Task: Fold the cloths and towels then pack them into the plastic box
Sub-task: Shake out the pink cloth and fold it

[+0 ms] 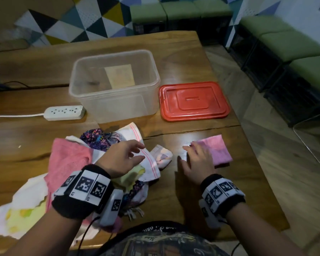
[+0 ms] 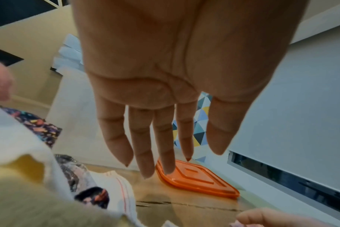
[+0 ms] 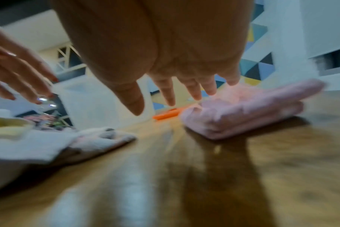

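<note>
A folded pink towel (image 1: 218, 151) (image 3: 248, 110) lies on the wooden table (image 1: 174, 52) at the right. My right hand (image 1: 196, 159) (image 3: 184, 95) hovers at its left edge, fingers straight, holding nothing. A heap of unfolded cloths (image 1: 78, 163) lies at the front left: a pink one, a white one with a red stripe (image 1: 150, 157), a dark speckled one (image 1: 96, 137) and a yellow-patterned one. My left hand (image 1: 129, 154) (image 2: 155, 153) floats over the heap with fingers spread and empty. The clear plastic box (image 1: 115, 85) stands empty behind the heap.
The box's red lid (image 1: 194, 100) (image 2: 196, 179) lies flat to the right of the box. A white power strip (image 1: 65, 112) with its cable sits left of the box. The table's right edge drops to the floor; green-cushioned seats (image 1: 292, 43) stand beyond.
</note>
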The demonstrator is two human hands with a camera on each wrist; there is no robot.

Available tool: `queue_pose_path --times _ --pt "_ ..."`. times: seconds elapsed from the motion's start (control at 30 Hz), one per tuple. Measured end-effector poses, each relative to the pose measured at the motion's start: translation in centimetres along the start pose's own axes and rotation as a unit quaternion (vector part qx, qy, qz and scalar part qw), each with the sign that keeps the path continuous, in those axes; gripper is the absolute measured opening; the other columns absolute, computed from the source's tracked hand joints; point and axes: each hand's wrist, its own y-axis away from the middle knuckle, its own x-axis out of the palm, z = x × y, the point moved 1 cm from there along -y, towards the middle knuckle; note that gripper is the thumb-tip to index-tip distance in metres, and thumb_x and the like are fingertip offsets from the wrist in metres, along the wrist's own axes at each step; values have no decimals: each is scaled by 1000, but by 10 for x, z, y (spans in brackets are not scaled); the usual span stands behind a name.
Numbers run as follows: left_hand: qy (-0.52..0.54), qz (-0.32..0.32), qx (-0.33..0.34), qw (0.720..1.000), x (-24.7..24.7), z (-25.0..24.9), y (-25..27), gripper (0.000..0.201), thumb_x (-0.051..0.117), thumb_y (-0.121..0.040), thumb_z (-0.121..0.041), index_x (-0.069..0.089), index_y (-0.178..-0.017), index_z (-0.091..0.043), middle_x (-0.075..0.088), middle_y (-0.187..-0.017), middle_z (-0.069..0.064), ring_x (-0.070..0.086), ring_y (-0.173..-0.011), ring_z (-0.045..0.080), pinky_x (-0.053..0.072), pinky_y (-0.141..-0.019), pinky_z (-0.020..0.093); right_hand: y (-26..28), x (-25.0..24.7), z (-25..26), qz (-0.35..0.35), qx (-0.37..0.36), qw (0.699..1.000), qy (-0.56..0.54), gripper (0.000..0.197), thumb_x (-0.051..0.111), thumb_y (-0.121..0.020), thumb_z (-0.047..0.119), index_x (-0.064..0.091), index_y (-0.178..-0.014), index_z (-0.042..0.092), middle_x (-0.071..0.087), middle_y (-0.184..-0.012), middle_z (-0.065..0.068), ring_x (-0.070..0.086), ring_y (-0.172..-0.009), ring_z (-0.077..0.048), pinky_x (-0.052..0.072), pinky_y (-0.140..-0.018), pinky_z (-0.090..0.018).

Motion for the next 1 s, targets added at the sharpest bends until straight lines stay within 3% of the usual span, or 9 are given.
queue_pose_path --times 0.07,0.17,0.33,0.43,0.57,0.73,0.87,0.93,1.0 --pt "12 2 -15 1000 -3 5 12 27 65 -85 -22 61 -112 -20 68 -97 -1 64 -91 15 52 -86 33 8 1 28 7 -80 990 -116 30 50 -93 26 54 -120 16 53 -127 -7 47 -119 -22 36 -104 -35" --pt "38 -25 -18 999 -10 19 28 21 68 -83 -21 63 -103 -21 65 -77 -6 62 -71 6 51 -70 29 12 11 67 77 -156 966 -192 25 56 -87 28 63 -104 12 67 -102 -8 60 -95 -24 47 -87 -37" --pt "45 -71 -30 996 -24 37 48 15 70 -81 -17 61 -89 -24 65 -64 -3 58 -54 1 44 -57 18 12 28 111 160 -176 965 -108 54 65 -81 43 44 -126 22 53 -122 -3 53 -109 -22 44 -88 -37" --pt "60 -86 -31 994 -28 45 57 18 72 -78 -15 60 -87 -23 66 -65 -2 57 -52 2 47 -62 29 9 29 122 83 -190 972 -110 25 61 -85 32 55 -107 21 52 -105 -2 53 -98 -24 40 -78 -33" --pt "67 -129 -14 989 -31 52 63 28 78 -72 -15 57 -86 -27 59 -66 -9 53 -54 -2 43 -59 15 4 10 118 -30 -183 941 -283 20 58 -83 33 57 -79 14 55 -79 -6 51 -71 -19 40 -65 -31" --pt "12 -174 86 981 -22 41 59 73 84 -60 -32 51 -125 -22 56 -109 -13 55 -102 8 42 -94 27 2 -30 124 -92 -146 886 -430 20 49 -86 37 49 -74 21 54 -64 0 57 -62 -28 47 -63 -43" --pt "-9 -196 40 980 -24 45 47 93 61 -57 -65 36 -138 -27 45 -126 3 41 -117 22 37 -101 42 2 -50 120 -168 -155 882 -411 21 48 -86 40 46 -70 26 48 -58 11 49 -57 -9 47 -59 -41" --pt "10 -179 -12 984 -30 50 41 82 75 -65 -48 40 -133 -19 46 -121 5 45 -108 21 40 -99 40 3 -52 109 -194 -136 881 -409 23 48 -84 44 44 -67 29 46 -55 13 46 -56 -9 47 -58 -45" --pt "18 -146 -2 989 -33 51 36 41 75 -74 -22 55 -110 -16 57 -96 -3 55 -84 14 47 -87 31 3 -47 98 -187 -100 889 -405 24 52 -86 38 44 -65 31 46 -53 14 44 -55 -10 48 -60 -47"
